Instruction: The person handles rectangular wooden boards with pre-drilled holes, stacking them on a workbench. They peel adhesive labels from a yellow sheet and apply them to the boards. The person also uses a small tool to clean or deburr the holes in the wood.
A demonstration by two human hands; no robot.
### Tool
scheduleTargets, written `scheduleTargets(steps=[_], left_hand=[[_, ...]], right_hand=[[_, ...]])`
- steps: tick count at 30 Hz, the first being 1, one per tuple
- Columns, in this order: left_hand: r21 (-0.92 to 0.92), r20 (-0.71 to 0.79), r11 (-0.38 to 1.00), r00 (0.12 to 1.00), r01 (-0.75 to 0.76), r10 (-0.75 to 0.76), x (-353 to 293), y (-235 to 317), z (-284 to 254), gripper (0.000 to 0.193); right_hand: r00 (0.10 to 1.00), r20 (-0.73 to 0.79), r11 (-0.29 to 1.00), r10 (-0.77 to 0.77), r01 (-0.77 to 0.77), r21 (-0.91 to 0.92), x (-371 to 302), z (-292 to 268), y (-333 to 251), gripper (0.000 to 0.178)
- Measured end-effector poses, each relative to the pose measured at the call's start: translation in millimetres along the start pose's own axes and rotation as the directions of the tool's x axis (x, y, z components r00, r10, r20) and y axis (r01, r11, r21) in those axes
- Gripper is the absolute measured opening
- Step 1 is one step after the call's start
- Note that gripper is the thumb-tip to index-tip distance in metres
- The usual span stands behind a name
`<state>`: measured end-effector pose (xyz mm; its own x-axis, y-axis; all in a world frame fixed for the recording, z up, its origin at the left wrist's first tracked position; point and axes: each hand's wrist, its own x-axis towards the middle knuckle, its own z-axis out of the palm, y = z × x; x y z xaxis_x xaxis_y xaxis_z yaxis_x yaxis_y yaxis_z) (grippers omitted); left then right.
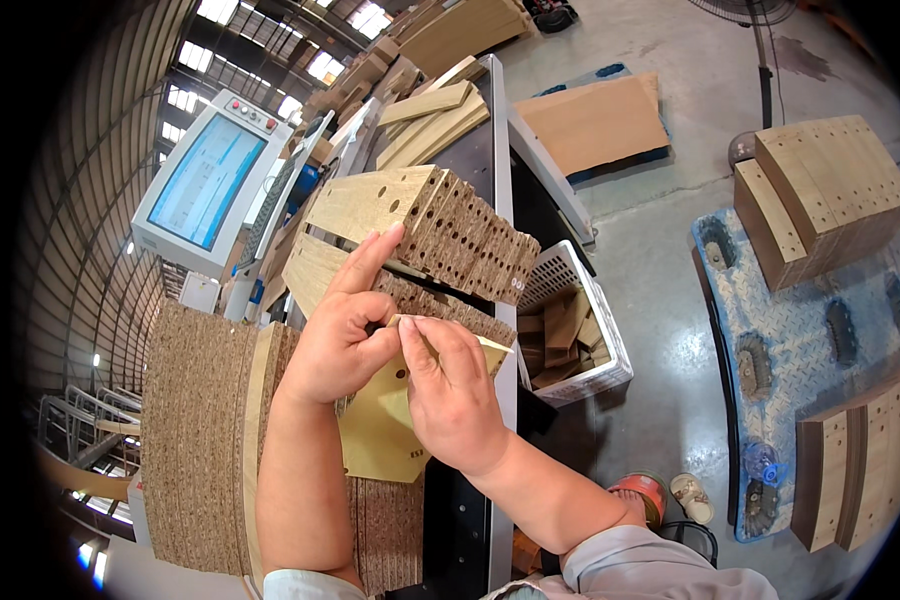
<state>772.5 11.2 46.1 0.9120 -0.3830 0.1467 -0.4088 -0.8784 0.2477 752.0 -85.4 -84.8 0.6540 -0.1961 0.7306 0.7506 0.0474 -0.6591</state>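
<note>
My left hand and my right hand both grip a thin pale wooden panel with small drilled holes, held tilted above a dark machine table. The left index finger points up and touches the edge of a stack of drilled chipboard panels. My right thumb and fingers pinch the panel's top edge.
A tall stack of chipboard panels stands at the left. A white slatted crate holds wood offcuts at the right. A control screen is at the upper left. Panel stacks rest on a blue pallet on the concrete floor.
</note>
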Motion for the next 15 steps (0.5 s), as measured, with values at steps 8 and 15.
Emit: scheduleTargets(steps=[8,15], left_hand=[[0.036,0.018,0.999,1.0,-0.008,0.007,0.1,-0.8,-1.6,0.018],[0.031,0.021,0.999,1.0,-0.011,0.01,0.2,0.8,-1.7,0.017]], right_hand=[[0.994,-0.061,0.968,0.086,-0.069,0.243,2.1,-5.5,8.5,0.041],[0.977,-0.062,0.919,0.205,-0.17,0.355,9.5,-11.3,17.6,0.036]])
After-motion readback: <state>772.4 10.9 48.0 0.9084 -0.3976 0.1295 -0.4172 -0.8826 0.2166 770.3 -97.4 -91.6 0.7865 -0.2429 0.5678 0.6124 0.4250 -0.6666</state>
